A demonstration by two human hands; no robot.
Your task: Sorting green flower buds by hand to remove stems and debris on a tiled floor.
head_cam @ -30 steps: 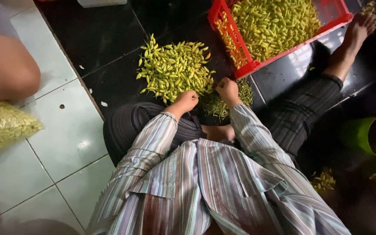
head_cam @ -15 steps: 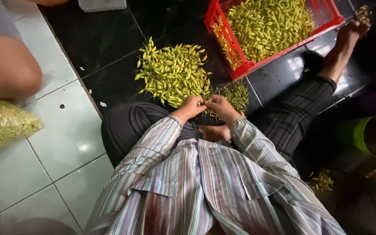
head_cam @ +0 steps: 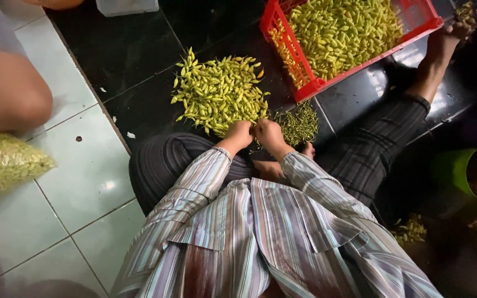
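Left hand and right hand touch, fingers curled shut around small chili, barely seen. Chili pile just beyond left hand; stem heap beside right hand.

Loose heap of small yellow-green chillies on dark floor tiles, stems attached, pointing every way

There is just one camera, worn on the person's head. It looks straight down (from close above) at the lap and floor.

A clear plastic bag of yellow-green chillies lies far left.
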